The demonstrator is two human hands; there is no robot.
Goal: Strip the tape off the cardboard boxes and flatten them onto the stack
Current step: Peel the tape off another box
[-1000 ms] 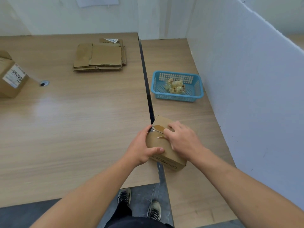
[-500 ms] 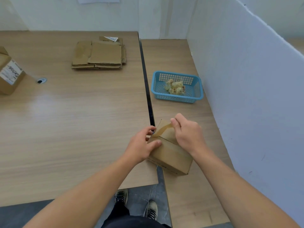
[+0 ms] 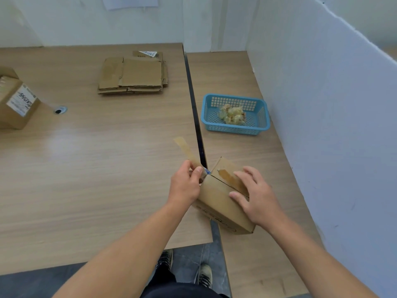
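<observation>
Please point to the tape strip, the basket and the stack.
tape strip (image 3: 187, 150): head view, its loose middle.
basket (image 3: 234, 131): head view, near wall.
stack (image 3: 139, 73): head view, top sheet.

Blue latticed basket (image 3: 261, 117), brown cardboard box (image 3: 217, 201), tan tape (image 3: 185, 149)

Your two wooden counters stand side by side, a dark gap between. The left counter (image 3: 86, 179) carries a stack of flattened cardboard (image 3: 133, 75) at upper centre, a labelled cardboard box (image 3: 15, 104) at the left edge, and a cable grommet (image 3: 59, 110) beside it. The right counter (image 3: 225, 72) carries a blue basket (image 3: 234, 131); a small cardboard box (image 3: 217, 201) straddles the gap.
</observation>
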